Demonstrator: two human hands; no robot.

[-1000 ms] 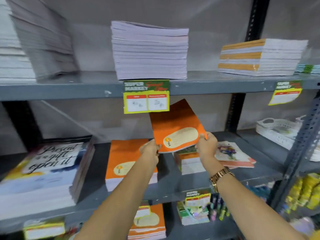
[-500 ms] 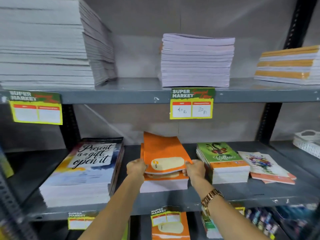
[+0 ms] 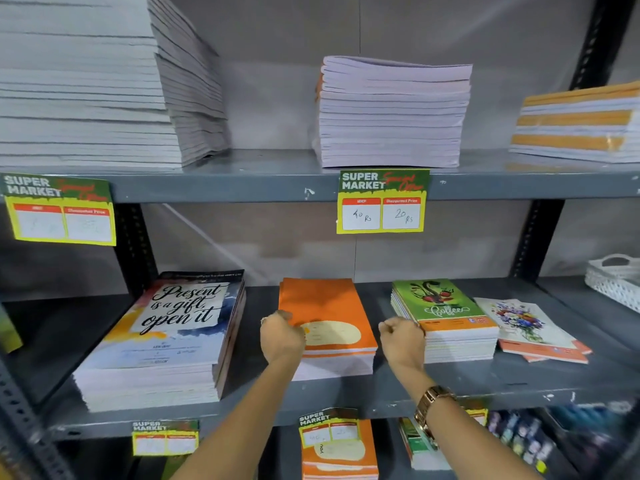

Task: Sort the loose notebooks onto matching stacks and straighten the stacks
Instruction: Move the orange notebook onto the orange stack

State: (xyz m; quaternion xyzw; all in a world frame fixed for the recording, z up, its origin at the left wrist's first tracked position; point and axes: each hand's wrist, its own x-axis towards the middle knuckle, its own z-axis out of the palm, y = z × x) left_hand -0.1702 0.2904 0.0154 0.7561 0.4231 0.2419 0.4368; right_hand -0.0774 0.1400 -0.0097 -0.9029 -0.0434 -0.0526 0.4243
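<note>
An orange notebook (image 3: 322, 306) lies flat on top of the orange stack (image 3: 337, 365) in the middle of the grey shelf (image 3: 485, 379). My left hand (image 3: 282, 337) is curled around the left front edge of that top notebook. My right hand (image 3: 401, 341) is a closed fist in the gap between the orange stack and the green-covered stack (image 3: 443, 317), close to the green stack's left edge and holding nothing. Right of the green stack lie loose flower-covered notebooks (image 3: 530, 327), fanned out unevenly.
A tall stack with a "Present is a gift" cover (image 3: 166, 337) stands at the left. The upper shelf carries white-edged stacks (image 3: 391, 112), and a price tag (image 3: 382, 202) hangs from its edge. A white basket (image 3: 613, 278) sits far right. More notebooks fill the shelf below.
The orange notebook came down from mid-air onto the orange stack and now lies flat. My right hand let go of it and moved right toward the green stack.
</note>
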